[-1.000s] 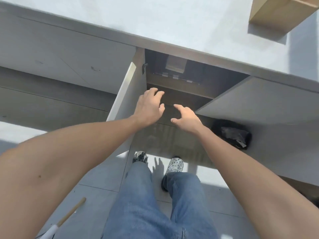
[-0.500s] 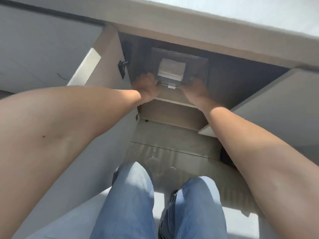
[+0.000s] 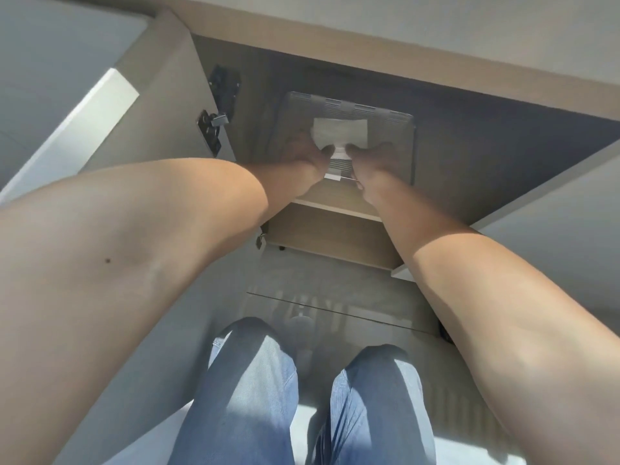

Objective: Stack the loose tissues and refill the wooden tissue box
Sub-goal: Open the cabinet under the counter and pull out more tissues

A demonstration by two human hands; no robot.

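Hands are reaching into the open cabinet: left hand [image 3: 303,152] and right hand [image 3: 375,159] are touching the clear plastic lidded box [image 3: 396,129] at 12 o'clock, white folded tissues [image 3: 339,130] inside; their fingers' grip cannot be told.

You see a translucent ribbed plastic bin [image 3: 345,112], matt white tissues [image 3: 339,130], matt wood-look shelf [image 3: 335,236], blue denim jeans [image 3: 245,391].

The clear plastic box [image 3: 349,129] at twelve o'clock is grey-tinted, with a ribbed band along its far edge; the tissues [image 3: 339,131] inside are white; the cabinet door [image 3: 161,105] at ten o'clock is beige; the hinge [image 3: 214,124] is black; the jeans [image 3: 245,391] at six o'clock are pale blue; the shelf [image 3: 335,209] is light wood.
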